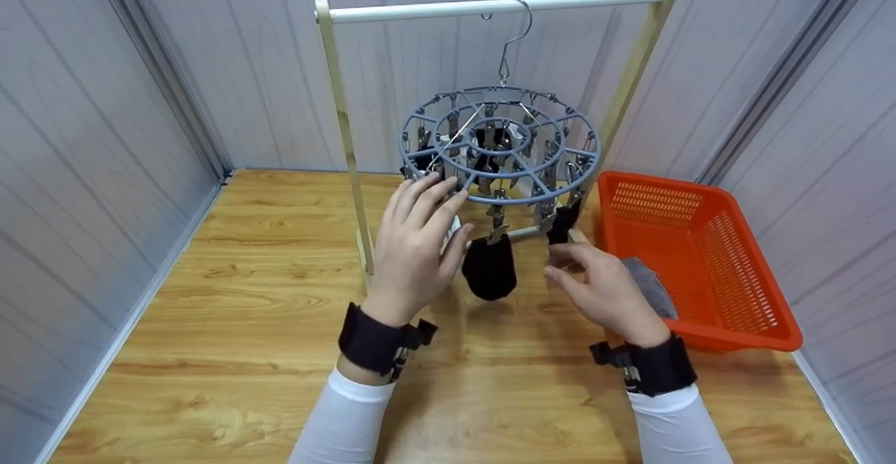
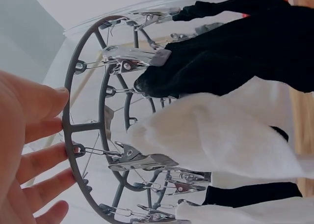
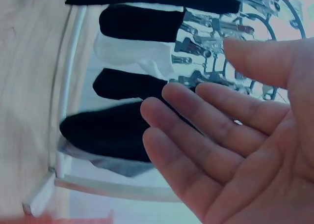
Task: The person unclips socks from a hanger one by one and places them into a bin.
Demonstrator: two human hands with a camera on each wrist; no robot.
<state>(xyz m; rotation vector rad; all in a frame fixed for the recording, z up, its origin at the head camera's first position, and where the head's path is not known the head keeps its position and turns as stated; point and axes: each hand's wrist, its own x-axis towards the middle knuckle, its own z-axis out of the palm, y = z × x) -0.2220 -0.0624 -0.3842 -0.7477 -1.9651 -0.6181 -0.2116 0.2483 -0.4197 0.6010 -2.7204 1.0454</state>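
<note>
Pale panelled walls [image 1: 231, 51] close in the back and both sides of a wood-grain table [image 1: 238, 310]. In the head view, a stand [image 1: 434, 9] with a white rail and wooden legs rises near the table's back edge. From its rail hangs a round blue-grey clip hanger [image 1: 525, 201], ringed with metal clips. One black sock [image 1: 490, 268] hangs from a clip at the hanger's front, between the two hands; a second black sock [image 1: 563, 225] hangs toward its right side. An orange basket [image 1: 700, 261] stands by the table's right edge, with a grey cloth [image 1: 649, 287] at its near left corner. The left hand [image 1: 416, 243] reaches to the front left of the hanger with fingers extended. The right hand [image 1: 605, 282] is just below the second black sock, thumb and fingers apart. Each wrist wears a black strap [image 1: 371, 341] below a white sleeve [image 1: 346, 415].

In the left wrist view, the left hand is spread, its thumb and fingertips at the outer rim of the hanger. Clips there hold dark socks and a white sock [image 2: 211, 135].

In the right wrist view, the right hand is loosely extended, palm showing and gripping nothing. Its fingertips overlap a black sock in the picture; whether they touch it, I cannot tell. More black and white socks hang beyond.
</note>
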